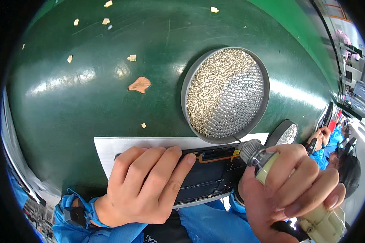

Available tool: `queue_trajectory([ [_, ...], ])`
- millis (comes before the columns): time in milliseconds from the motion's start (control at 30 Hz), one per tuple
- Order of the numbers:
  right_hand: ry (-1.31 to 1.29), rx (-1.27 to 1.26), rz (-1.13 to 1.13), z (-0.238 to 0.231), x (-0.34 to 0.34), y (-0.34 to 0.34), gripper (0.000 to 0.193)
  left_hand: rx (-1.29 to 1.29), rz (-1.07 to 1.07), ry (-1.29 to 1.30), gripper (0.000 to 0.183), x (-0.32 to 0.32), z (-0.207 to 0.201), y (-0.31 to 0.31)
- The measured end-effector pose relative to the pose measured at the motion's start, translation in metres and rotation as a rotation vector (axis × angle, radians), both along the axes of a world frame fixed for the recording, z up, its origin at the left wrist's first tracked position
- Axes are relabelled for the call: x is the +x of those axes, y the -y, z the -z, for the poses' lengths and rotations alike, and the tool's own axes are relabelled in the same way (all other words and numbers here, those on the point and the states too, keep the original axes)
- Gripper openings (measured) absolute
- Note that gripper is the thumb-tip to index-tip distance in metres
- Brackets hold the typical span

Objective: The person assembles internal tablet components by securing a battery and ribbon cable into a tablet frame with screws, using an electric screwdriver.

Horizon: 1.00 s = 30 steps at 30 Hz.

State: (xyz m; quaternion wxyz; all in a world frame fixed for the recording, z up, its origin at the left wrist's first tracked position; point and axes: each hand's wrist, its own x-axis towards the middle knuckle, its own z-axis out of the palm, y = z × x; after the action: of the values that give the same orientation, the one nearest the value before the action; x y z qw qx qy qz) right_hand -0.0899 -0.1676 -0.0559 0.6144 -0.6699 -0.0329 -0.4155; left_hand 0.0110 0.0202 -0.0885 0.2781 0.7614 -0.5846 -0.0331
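My right hand is wrapped round an electric screwdriver with a pale yellow-green body and a grey ribbed collar. Its thin bit reaches the near rim of a round grey tray; whether the bit carries a screw is too small to tell. Many small screws are heaped over the tray's left part, and its right part is a dimpled plate. My left hand grips an opened flat black electronic device, fingers bent over its far edge. An orange flex cable runs along the device. My left palm hides its left part.
A white sheet lies under the device on the green table. A smaller round tray of screws stands right of the sheet. A brown scrap and several small pale tabs are scattered beyond. Another person in blue is at the right.
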Motion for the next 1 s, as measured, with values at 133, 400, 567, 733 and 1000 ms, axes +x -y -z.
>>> queue_trajectory([
  [133, 0.057, 0.009, 0.031, 0.008, 0.003, 0.004, 0.073, -0.003, 0.021, -0.036, 0.038, 0.002, 0.000, 0.002],
  [400, 0.054, 0.000, 0.015, 0.011, 0.010, 0.005, 0.067, 0.029, 0.058, -0.051, 0.043, 0.005, -0.004, 0.000],
  [567, 0.073, 0.005, 0.011, 0.012, 0.011, 0.003, 0.066, 0.033, 0.059, -0.045, 0.045, 0.005, -0.004, -0.001],
  [733, -0.007, -0.040, 0.002, 0.000, 0.006, 0.002, 0.067, 0.018, 0.018, -0.046, 0.050, 0.001, -0.004, -0.001],
  [1000, -0.014, 0.025, -0.040, -0.007, 0.004, -0.030, 0.070, -0.046, -0.018, -0.039, 0.047, -0.001, 0.003, -0.004],
])
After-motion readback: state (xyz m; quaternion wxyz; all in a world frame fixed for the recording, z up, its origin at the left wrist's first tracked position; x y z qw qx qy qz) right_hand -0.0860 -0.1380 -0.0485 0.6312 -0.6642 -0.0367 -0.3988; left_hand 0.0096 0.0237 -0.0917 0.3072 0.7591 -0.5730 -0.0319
